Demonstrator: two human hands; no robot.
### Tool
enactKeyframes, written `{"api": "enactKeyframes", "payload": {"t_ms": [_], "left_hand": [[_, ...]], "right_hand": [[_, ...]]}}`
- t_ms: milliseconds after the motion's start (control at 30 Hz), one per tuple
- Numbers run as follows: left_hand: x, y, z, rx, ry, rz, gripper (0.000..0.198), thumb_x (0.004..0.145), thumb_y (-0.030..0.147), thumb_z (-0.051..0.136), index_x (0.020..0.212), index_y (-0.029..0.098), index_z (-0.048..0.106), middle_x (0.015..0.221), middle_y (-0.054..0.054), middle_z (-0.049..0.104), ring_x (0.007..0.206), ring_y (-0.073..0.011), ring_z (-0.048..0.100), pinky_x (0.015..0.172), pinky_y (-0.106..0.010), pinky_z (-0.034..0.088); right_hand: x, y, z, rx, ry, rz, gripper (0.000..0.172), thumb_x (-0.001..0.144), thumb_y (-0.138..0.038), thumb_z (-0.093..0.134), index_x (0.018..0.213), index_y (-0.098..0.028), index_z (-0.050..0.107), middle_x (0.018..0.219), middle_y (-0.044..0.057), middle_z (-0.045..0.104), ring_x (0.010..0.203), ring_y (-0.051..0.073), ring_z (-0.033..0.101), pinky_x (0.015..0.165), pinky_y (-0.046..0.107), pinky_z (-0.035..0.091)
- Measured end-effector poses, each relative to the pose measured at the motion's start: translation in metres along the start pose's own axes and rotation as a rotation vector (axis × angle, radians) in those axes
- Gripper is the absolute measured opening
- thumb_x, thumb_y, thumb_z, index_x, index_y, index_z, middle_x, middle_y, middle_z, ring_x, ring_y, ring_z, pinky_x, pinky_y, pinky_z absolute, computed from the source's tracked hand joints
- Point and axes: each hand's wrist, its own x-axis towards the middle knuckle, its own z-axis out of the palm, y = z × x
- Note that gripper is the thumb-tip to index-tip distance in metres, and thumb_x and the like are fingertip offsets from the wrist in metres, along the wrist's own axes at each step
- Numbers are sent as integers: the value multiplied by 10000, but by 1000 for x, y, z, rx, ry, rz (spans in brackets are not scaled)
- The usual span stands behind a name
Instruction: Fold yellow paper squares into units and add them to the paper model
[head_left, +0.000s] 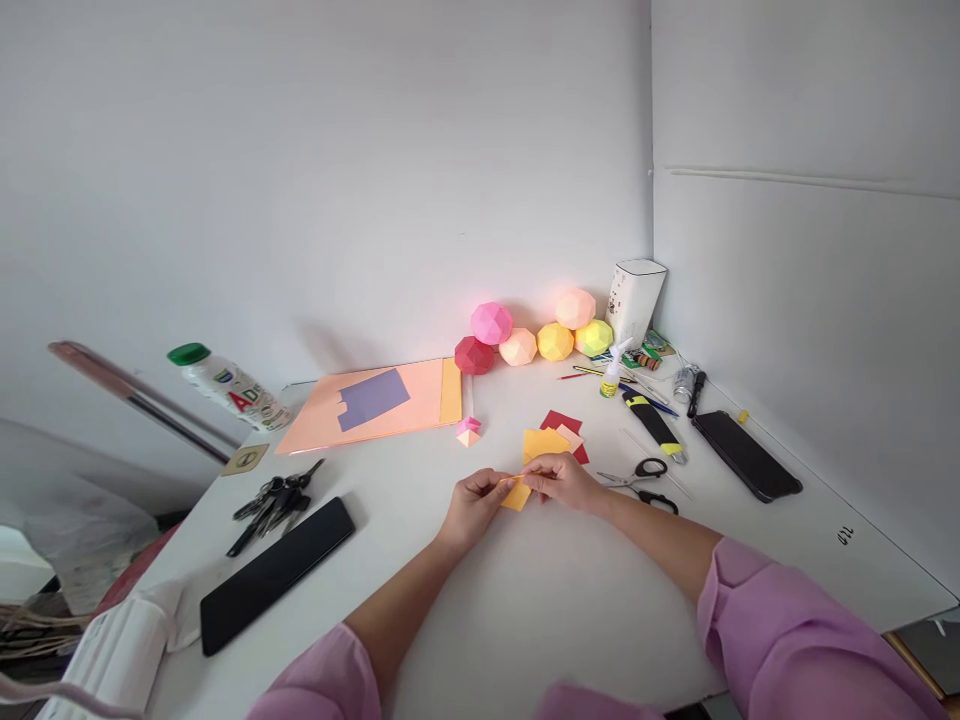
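Note:
Between my two hands, over the middle of the white table, is an orange-yellow piece of paper [517, 495]. My left hand [480, 500] pinches its left side with thumb and fingers. The right side is pinched by my right hand [559, 480]. The paper's upper edge looks folded, though fingers cover part of it. Just beyond my right hand lie yellow paper squares [544, 442], dark red paper [561, 421] and a small peach piece [571, 437]. Black-handled scissors [649, 480] lie open right of my right hand. A small pink and peach folded paper piece [469, 430] stands farther back.
Several faceted paper balls [491, 323] line the wall. A glue bottle [610, 378], a utility knife [654, 425] and a black phone-like case [746, 455] are at right. Peach sheets [307, 420], keys [277, 500], a black slab [277, 575] and a white bottle [232, 388] are at left.

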Motion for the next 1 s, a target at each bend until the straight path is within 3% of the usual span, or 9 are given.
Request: {"api": "enactKeyframes", "payload": {"t_ms": [367, 867, 1000], "left_hand": [[1, -2, 0, -51, -24, -7, 241, 720, 400, 653, 732, 161, 686, 664, -17, 613, 566, -107, 499, 502, -218, 400], [1, -5, -2, 6, -15, 8, 239, 742, 407, 627, 720, 181, 699, 604, 12, 513, 546, -102, 445, 522, -236, 370], [0, -3, -1, 78, 20, 101, 199, 771, 354, 594, 688, 184, 654, 709, -2, 512, 637, -117, 492, 598, -243, 414]], "right_hand": [[0, -3, -1, 3, -10, 13, 286, 779, -417, 602, 837, -144, 668, 606, -15, 567, 476, 84, 537, 485, 208, 456], [-1, -7, -2, -27, -27, 9, 291, 793, -420, 587, 830, -143, 667, 627, -9, 560, 486, 87, 544, 487, 210, 450], [-1, -5, -1, -43, -34, 4, 286, 799, -415, 583, 840, -147, 674, 638, -2, 579, 493, 89, 542, 475, 206, 434]]}}
